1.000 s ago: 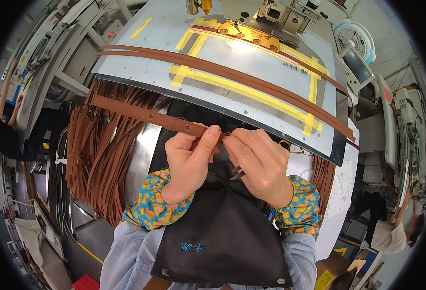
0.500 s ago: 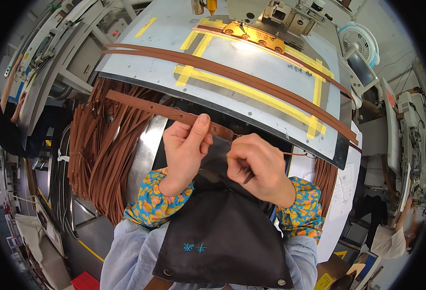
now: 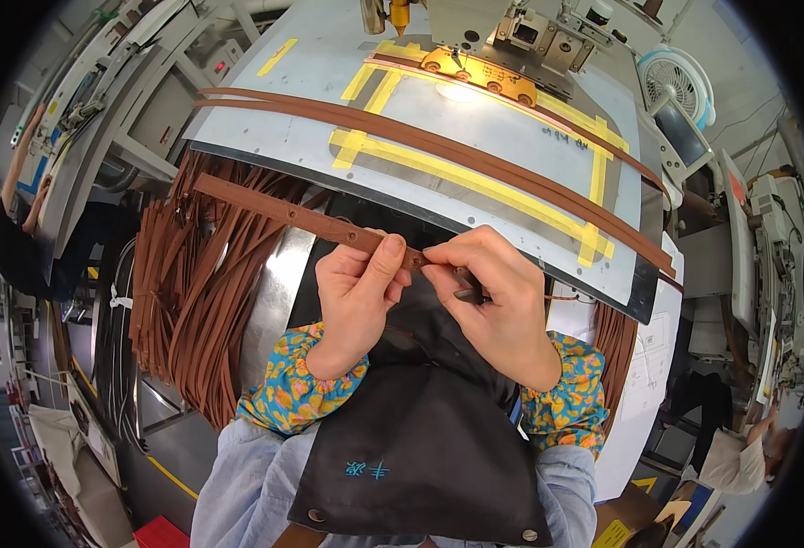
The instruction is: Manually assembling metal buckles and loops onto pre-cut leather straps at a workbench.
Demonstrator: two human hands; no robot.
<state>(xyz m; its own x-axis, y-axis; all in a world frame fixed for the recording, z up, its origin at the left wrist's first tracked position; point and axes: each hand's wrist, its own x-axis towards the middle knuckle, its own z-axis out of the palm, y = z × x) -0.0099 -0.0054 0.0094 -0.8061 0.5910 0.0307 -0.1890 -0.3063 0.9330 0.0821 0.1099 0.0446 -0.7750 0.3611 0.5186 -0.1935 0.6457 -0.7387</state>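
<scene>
My left hand (image 3: 358, 290) is closed, thumb on top, round a narrow brown strap (image 3: 274, 212) with several small round holes or studs along it. The strap stretches up and left from my fingers, over the hanging bundle. Beside it, my right hand (image 3: 498, 297) is closed, thumb and forefinger pinched at the strap's near end. A small dark tool (image 3: 470, 288) is tucked in the right palm; its kind is mostly hidden by the fingers. Under both hands lies my black apron (image 3: 420, 429).
A sewing machine head (image 3: 539, 41) stands over the pale work table (image 3: 475, 128), with yellow tape (image 3: 457, 169) and long brown strips (image 3: 402, 137) across it. Thick bundles of brown strips (image 3: 178, 301) hang at left. A fan (image 3: 676, 78) and screen (image 3: 680, 132) stand at right. Other people work at both sides.
My right hand's fingertips have come up to the strap's end, and a loose thread seen there earlier no longer shows. The strap has slid slightly left and down in my left hand's grip.
</scene>
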